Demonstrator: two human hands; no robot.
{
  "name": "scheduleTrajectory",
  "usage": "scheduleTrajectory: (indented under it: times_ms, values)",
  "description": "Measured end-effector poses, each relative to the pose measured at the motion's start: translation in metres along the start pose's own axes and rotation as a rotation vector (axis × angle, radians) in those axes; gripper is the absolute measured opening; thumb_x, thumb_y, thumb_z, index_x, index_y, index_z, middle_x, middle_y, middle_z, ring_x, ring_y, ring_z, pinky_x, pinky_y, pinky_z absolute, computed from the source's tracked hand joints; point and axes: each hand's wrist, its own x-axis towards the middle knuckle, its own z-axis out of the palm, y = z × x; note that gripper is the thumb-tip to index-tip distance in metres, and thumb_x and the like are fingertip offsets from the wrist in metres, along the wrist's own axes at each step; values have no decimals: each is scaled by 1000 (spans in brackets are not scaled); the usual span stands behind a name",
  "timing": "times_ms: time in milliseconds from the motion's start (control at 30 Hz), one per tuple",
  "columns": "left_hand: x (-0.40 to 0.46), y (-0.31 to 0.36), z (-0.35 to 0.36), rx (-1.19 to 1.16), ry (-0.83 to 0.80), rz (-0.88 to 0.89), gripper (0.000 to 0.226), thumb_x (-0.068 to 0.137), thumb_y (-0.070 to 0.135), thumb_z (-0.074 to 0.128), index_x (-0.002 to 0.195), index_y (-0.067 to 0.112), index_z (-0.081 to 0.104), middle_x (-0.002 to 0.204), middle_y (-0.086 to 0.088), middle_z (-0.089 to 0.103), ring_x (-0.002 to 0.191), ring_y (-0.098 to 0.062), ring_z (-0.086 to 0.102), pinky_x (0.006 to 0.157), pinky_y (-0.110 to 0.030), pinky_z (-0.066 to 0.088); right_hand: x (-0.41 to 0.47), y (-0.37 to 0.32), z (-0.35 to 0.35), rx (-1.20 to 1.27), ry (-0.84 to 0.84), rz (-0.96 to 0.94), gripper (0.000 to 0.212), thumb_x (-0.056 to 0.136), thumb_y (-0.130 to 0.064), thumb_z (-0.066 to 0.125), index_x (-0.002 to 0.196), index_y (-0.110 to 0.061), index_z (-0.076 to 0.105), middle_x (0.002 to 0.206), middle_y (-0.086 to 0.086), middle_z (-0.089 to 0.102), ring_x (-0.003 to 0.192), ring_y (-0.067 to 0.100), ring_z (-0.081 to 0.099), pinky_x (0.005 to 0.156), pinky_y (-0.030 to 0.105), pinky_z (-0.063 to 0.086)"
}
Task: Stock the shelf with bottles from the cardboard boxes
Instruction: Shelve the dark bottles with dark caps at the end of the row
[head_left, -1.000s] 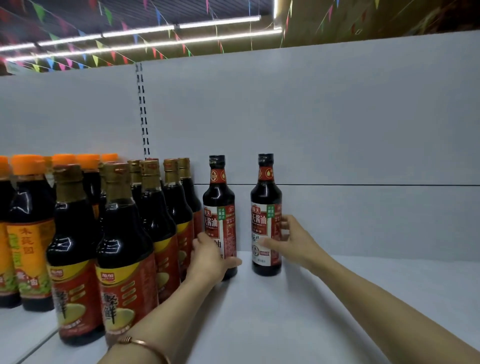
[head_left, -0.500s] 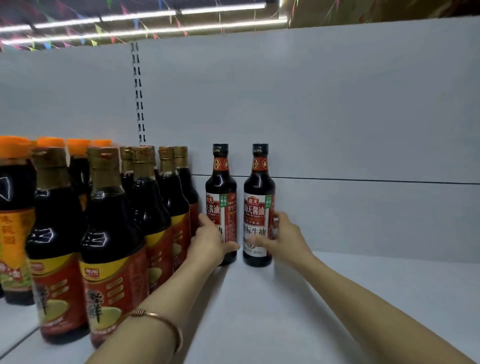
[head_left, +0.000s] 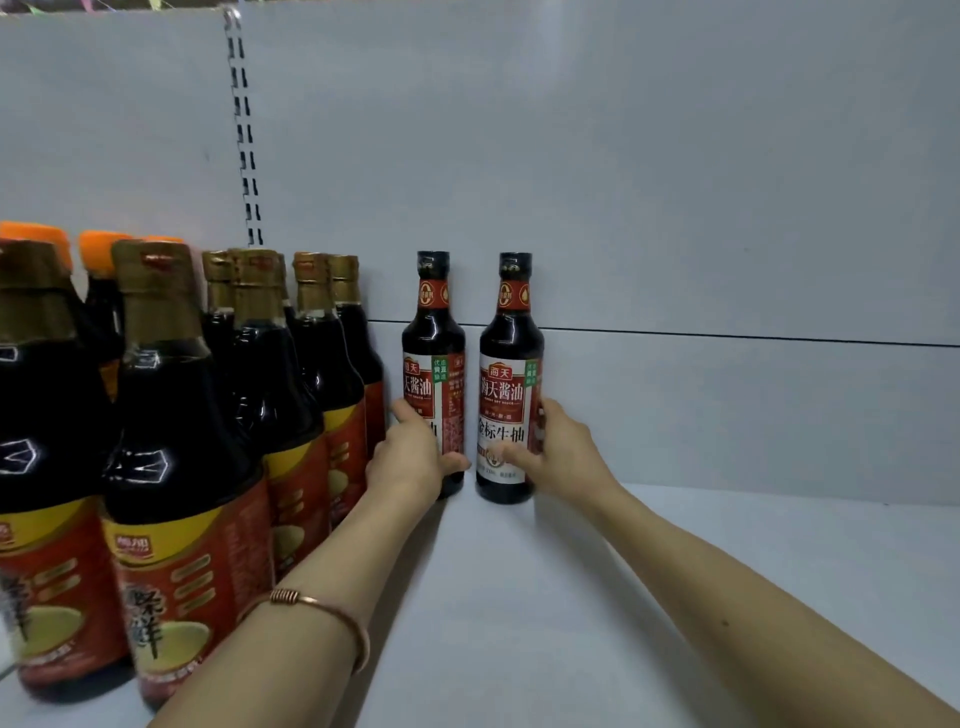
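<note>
Two dark soy sauce bottles with black caps and red-and-white labels stand upright side by side against the back panel of the white shelf (head_left: 571, 597). My left hand (head_left: 410, 462) grips the left bottle (head_left: 434, 343) low on its label. My right hand (head_left: 561, 457) grips the right bottle (head_left: 511, 364) from the right side, thumb across the front of the label. Both bottles rest on the shelf board, a narrow gap between them.
Rows of larger dark bottles with gold caps (head_left: 270, 374) and several with orange caps (head_left: 101, 247) fill the shelf to the left, right beside the left bottle. A slotted upright (head_left: 244, 130) runs up the back panel. Bare shelf board stretches to the right.
The right bottle has moved left, closer to the left one, and both now stand further back against the panel. The camera has tilted down and moved nearer.
</note>
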Motion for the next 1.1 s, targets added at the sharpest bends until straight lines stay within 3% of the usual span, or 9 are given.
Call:
scheduleTrajectory:
  times_ms: [133,300,467,667,800,900,967,1100]
  values:
    - [-1,0,-1,38,6,6,79,79,32,77,131,6,24,129,-16,53,119,-37,53,96,-48,44,3,5,4,5,22,-15,62,80,-30,79,133,-18,48,124,1,60,112,17,59,101,36,48]
    - [-3,0,1,78,33,20,76,79,35,76,128,6,25,129,-15,54,118,-36,55,94,-47,45,10,8,7,-20,6,-20,66,78,-34,80,134,-22,47,124,3,53,116,20,56,102,44,49]
    - [-3,-1,2,93,41,5,78,78,39,76,125,7,24,126,-16,55,115,-37,56,91,-47,46,11,9,2,49,-28,-36,81,77,-25,82,141,-16,32,135,3,54,122,20,56,104,42,47]
    - [-2,-1,6,45,47,-21,88,73,44,78,128,8,20,131,-18,45,117,-37,52,91,-47,45,12,10,-8,22,-91,-83,73,84,-18,74,143,-12,33,131,0,53,113,11,56,88,17,46]
    - [-3,-2,5,44,55,-5,87,74,44,77,128,7,20,131,-18,44,117,-38,52,91,-46,45,8,9,-10,89,-104,-106,66,86,-15,72,141,-14,37,114,-16,51,101,0,55,71,1,44]
    - [-7,-1,5,26,53,4,86,76,43,76,129,7,19,131,-18,44,117,-38,51,91,-46,44,5,12,-8,132,-86,-94,64,86,-15,73,140,-15,38,111,-20,53,111,9,59,84,12,49]
    - [-5,-3,6,-3,38,-2,86,76,42,77,130,8,19,132,-17,45,117,-37,52,92,-46,44,2,12,-7,154,-60,-59,65,84,-17,75,138,-12,40,121,-9,58,115,16,61,95,27,51]
    - [-12,-7,8,-170,-29,-11,94,72,32,82,135,15,16,136,-12,49,120,-33,53,102,-50,43,-2,4,-7,72,-23,31,60,82,-23,78,130,-7,46,128,7,62,113,21,62,96,34,51]
